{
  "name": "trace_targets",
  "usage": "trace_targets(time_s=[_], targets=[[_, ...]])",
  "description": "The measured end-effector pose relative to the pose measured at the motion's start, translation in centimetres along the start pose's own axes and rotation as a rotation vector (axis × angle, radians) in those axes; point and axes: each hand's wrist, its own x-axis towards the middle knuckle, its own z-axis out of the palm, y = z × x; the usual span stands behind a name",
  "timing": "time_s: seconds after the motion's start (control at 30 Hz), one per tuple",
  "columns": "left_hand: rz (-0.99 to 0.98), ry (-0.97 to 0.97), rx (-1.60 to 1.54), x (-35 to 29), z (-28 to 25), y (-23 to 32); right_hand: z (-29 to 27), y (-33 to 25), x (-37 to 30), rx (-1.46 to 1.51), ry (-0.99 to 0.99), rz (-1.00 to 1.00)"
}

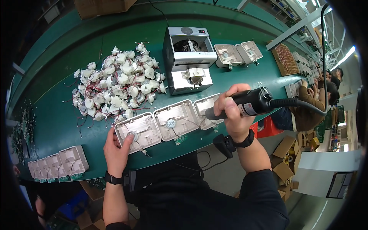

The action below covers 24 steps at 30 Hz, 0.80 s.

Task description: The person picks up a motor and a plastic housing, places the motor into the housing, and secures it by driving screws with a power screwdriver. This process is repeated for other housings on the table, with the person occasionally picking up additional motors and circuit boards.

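Note:
My left hand (116, 152) grips the left end of a white plastic housing (148, 129), fingers outside its wall and thumb reaching inside. The thumb rests on a small round metal part (134, 136), likely a speaker, with wires running to the near edge. In my right hand (238, 122) is a black corded electric screwdriver (251, 103), held above the table; its tip points left and is hard to make out. A second open housing (186, 113) with a round silver part (171, 123) adjoins the first. A third housing (202, 105) is partly hidden behind my right hand.
A heap of white motor-like parts with red wires (119, 80) lies behind the housings. Beside it stands a grey-black machine (189, 57). More housings sit at far left (71, 161) and back right (229, 54). Co-workers (312, 99) sit along the table's right.

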Motion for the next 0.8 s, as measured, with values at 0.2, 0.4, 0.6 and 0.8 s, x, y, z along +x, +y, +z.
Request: trace_targets(time_s=[0.2,0.4,0.6,0.8], targets=[[0.013,0.011,0.023,-0.1,-0.1,0.2,0.6,0.9,-0.6,0.035,0.038,0.001],[0.014,0.018,0.045,-0.1,-0.3,-0.3,0.9,0.0,0.6,0.039,0.011,-0.009],[-0.009,0.018,0.046,0.1,0.7,0.6,3.3,-2.4,6.4,0.247,0.076,-0.208],[0.004,0.008,0.060,0.3,1.3,0.4,5.1,-1.7,8.2,0.089,0.087,-0.160]])
